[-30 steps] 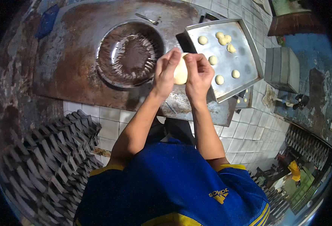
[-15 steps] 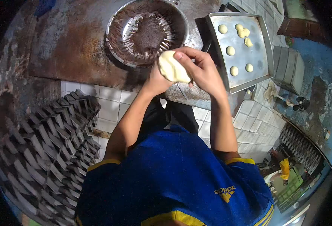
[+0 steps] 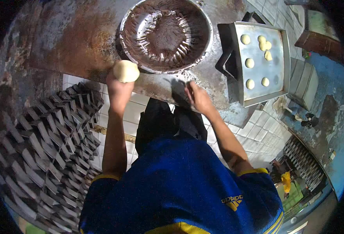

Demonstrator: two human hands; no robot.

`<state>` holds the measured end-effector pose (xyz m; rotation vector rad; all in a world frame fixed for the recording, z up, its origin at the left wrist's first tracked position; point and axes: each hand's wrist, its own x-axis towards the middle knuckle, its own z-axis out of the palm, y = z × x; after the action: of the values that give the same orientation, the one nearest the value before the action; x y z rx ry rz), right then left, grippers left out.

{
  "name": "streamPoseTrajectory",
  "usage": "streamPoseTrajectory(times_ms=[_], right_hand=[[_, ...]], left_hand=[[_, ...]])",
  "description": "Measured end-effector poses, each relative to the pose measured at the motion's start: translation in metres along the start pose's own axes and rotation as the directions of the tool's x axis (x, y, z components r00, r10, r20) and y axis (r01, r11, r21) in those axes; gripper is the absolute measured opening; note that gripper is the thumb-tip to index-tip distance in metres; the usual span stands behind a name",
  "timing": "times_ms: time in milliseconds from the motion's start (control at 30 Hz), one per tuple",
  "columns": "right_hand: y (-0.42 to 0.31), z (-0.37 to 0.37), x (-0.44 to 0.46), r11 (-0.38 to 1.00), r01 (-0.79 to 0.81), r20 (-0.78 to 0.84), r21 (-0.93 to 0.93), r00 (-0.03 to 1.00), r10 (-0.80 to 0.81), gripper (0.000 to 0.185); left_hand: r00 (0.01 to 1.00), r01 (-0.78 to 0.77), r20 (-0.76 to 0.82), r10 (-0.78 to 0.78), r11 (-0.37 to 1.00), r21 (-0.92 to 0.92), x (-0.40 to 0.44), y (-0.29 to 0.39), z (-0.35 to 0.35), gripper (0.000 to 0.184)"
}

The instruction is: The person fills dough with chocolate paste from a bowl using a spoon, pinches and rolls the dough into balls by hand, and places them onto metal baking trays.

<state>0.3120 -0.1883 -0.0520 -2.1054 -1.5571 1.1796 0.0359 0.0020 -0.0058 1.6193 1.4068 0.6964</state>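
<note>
My left hand [image 3: 119, 91] is closed around a pale piece of dough [image 3: 126, 71], which bulges above the fingers just left of the metal bowl. At the table's front edge, below the bowl, my right hand [image 3: 201, 99] has its fingers curled together. Something thin may be between them, but I cannot make it out. The large round bowl [image 3: 208, 46] has a dark brown paste [image 3: 166, 37] smeared over its bottom and walls. On the right, a rectangular metal tray [image 3: 257, 95] carries several pale dough balls [image 3: 249, 62], some touching one another.
The worn, stained table [image 3: 74, 39] has its front edge close to my body. Another dark pan edge [image 3: 229, 64] shows beneath the tray. To the left stands a stack of grey slatted pieces [image 3: 51, 136]. A small fan [image 3: 309, 120] is at the far right.
My hands have separated. The left moved left with the dough, which was flattened across it and now looks rounded. The right left the dough and came down to the table edge. The view shifted slightly.
</note>
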Motion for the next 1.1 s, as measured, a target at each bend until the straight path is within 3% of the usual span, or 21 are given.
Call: streamPoseTrajectory(times_ms=[33,67,167,200,233,267,300,333,400,500,633,667,733,800,833,900,933,967,1033,1100], right_hand=[[-0.020,-0.024,0.015,0.994,0.102,-0.093,-0.046,0.990,-0.106,0.022],[-0.031,-0.041,0.034,0.976,0.196,-0.182,-0.098,0.960,-0.211,0.021],[-0.048,-0.074,0.099,0.930,0.195,-0.174,-0.311,0.950,-0.257,0.025],[-0.033,-0.067,0.121,0.873,0.289,-0.213,-0.394,0.895,-0.393,0.018],[-0.020,-0.061,0.142,0.870,0.291,-0.212,-0.397,0.893,-0.396,0.018],[-0.009,-0.056,0.162,0.828,0.264,-0.078,-0.495,0.935,-0.345,0.025],[0.001,-0.051,0.178,0.770,0.250,0.052,-0.588,0.961,-0.272,0.032],[0.011,-0.044,0.189,0.766,0.255,0.057,-0.590,0.960,-0.276,0.032],[0.023,-0.034,0.203,0.728,0.313,0.061,-0.610,0.935,-0.351,0.034],[0.027,-0.031,0.216,0.772,0.292,0.149,-0.564,0.956,-0.253,0.020],[0.029,-0.029,0.215,0.695,0.327,0.147,-0.641,0.940,-0.307,0.020],[0.029,-0.031,0.217,0.692,0.359,0.225,-0.627,0.933,-0.280,0.023],[0.039,-0.033,0.231,0.690,0.392,0.300,-0.609,0.918,-0.257,0.027],[0.054,-0.036,0.250,0.824,0.459,0.550,-0.331,0.804,-0.227,0.038],[0.039,-0.046,0.245,0.824,0.460,0.548,-0.331,0.804,-0.230,0.038],[-0.014,-0.082,0.230,0.912,0.359,0.735,-0.198,0.670,-0.104,0.040],[-0.018,-0.091,0.227,0.905,0.418,0.733,-0.085,0.641,-0.227,0.040],[-0.024,-0.095,0.222,0.903,0.421,0.732,-0.084,0.641,-0.231,0.040],[-0.058,-0.112,0.193,0.984,0.046,0.725,0.170,0.670,-0.157,0.041],[-0.078,-0.122,0.165,0.902,0.191,0.589,0.386,0.702,-0.400,0.037]], left_hand=[[0.995,0.098,-0.008,-0.099,0.995,-0.025,-0.001,-0.015,-0.007,0.036],[0.998,-0.024,-0.057,0.033,0.989,0.145,-0.004,-0.020,-0.015,0.035],[0.981,-0.068,-0.143,0.132,0.920,0.385,-0.017,-0.014,-0.022,0.035],[0.991,-0.016,-0.124,0.058,0.949,0.314,-0.017,-0.007,-0.025,0.035],[0.995,0.036,-0.102,-0.012,0.970,0.242,-0.015,-0.004,-0.026,0.035],[0.994,0.036,-0.107,-0.010,0.970,0.239,-0.014,-0.005,-0.025,0.035],[0.995,0.068,-0.082,-0.059,0.991,0.116,-0.014,-0.007,-0.024,0.034],[0.993,0.105,-0.052,-0.105,0.994,-0.008,-0.014,-0.009,-0.024,0.034],[0.994,0.099,-0.048,-0.100,0.995,-0.023,-0.015,-0.009,-0.027,0.033],[0.993,0.106,-0.050,-0.110,0.991,-0.077,-0.016,-0.016,-0.029,0.031],[0.994,0.100,-0.033,-0.108,0.980,-0.170,-0.012,-0.021,-0.032,0.031],[0.994,0.100,-0.034,-0.107,0.980,-0.170,-0.013,-0.019,-0.032,0.031],[0.978,0.211,0.015,-0.210,0.973,-0.092,-0.010,0.001,-0.034,0.032],[0.976,0.219,0.048,-0.215,0.970,-0.104,-0.008,0.001,-0.032,0.031],[0.972,0.228,0.082,-0.219,0.967,-0.117,-0.007,0.001,-0.030,0.031],[0.978,0.207,0.068,-0.199,0.969,-0.134,-0.006,0.003,-0.025,0.031],[0.981,0.191,0.058,-0.184,0.970,-0.150,-0.005,0.004,-0.023,0.030],[0.982,0.188,0.055,-0.182,0.971,-0.149,-0.003,0.003,-0.022,0.030],[0.977,0.169,0.148,-0.154,0.981,-0.098,0.001,0.001,-0.019,0.031],[0.976,0.179,0.130,-0.172,0.983,-0.046,0.004,0.003,-0.011,0.033]])
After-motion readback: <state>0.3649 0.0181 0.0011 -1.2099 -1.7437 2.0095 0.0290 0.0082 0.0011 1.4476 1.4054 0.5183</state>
